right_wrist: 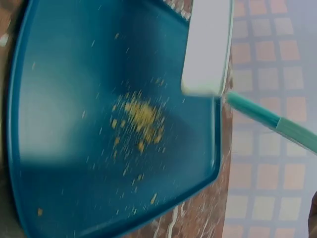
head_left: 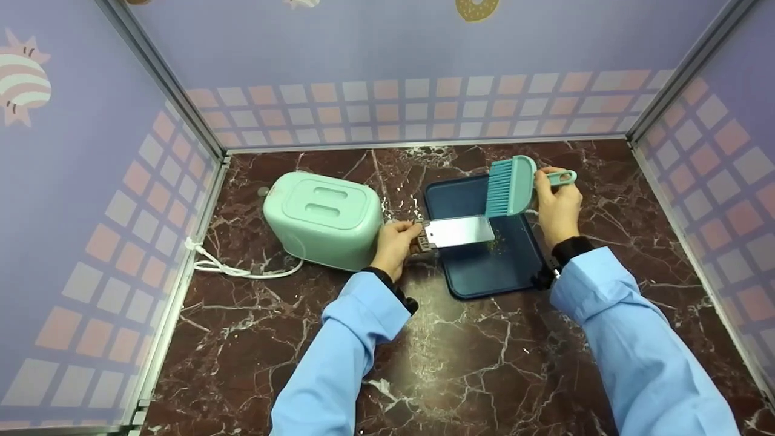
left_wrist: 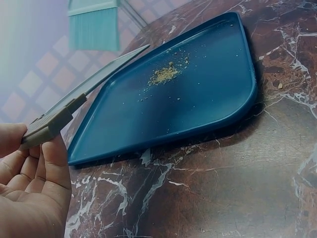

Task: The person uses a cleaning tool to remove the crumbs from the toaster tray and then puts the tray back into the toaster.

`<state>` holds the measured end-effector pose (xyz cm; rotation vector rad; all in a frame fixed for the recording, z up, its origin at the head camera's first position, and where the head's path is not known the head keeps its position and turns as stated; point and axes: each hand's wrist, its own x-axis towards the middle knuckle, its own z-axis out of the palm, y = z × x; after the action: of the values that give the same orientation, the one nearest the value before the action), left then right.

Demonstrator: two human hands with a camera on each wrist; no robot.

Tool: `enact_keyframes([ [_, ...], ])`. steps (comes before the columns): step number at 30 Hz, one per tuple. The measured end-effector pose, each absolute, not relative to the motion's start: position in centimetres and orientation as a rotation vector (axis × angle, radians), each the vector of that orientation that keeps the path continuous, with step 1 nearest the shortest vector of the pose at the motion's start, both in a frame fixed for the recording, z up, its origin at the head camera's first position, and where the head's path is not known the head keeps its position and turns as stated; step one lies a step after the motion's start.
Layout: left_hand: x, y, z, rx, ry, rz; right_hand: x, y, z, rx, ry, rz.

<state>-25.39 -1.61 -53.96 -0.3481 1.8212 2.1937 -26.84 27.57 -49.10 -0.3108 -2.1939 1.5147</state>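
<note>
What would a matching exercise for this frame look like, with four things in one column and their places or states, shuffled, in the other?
Things
1. Brush
2. Flat tool
3. Crumbs
4. Toaster

Places or states
A. Scattered on the dark blue tray
B. Standing on the tabletop, with a white cord
C. Held in the right grip
D. Held in the left grip

Pairs: 1-C, 2-D, 3-A, 4-B

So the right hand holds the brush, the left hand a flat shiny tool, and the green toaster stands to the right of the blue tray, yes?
Not quite: the green toaster stands left of the blue tray, as the head view shows. The right hand does hold the brush, and the left hand the flat shiny tool.
</note>
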Motion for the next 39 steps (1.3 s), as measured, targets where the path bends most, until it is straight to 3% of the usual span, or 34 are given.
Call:
enact_keyframes([
  [21,-25.2,-1.4,-54.0,-0.321,1.893,2.130,-25.7,21.1,-47.5,0.006,-1.962,2.162],
  [39,-25.1,-1.3,-54.0,-0.299,1.928,2.139,-24.4,21.3,-47.5,0.011,-2.174,2.074],
])
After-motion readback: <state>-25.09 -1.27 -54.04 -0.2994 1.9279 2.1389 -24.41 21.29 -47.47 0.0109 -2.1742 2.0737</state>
